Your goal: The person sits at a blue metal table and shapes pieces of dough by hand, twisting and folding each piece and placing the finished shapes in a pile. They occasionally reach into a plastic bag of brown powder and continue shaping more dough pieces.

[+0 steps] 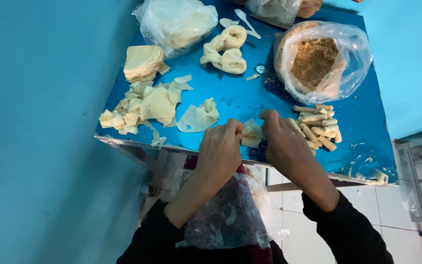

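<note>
Teal walls close in on the left and far right, and between them stands a glossy blue desk [230, 98] whose near edge runs just under the person's wrists. Largest on it is a clear plastic bag of brown crumbs [318, 61] at the far right, then a clear bag of pale dough sheets [177, 22] at the far left corner. A scatter of cut pale dough sheets and scraps [147, 105] fills the left side up to the desk's left edge. Two knotted lumps of dough [225, 49] lie between the bags. A pile of small rolled pastry sticks [318, 127] sits near the right hand [284, 144]. Bare blue surface lies open in the middle. Both hands meet at the near edge: the left hand [221, 151] and right hand pinch a small folded piece of pale dough [251, 134] between their fingers.
</note>
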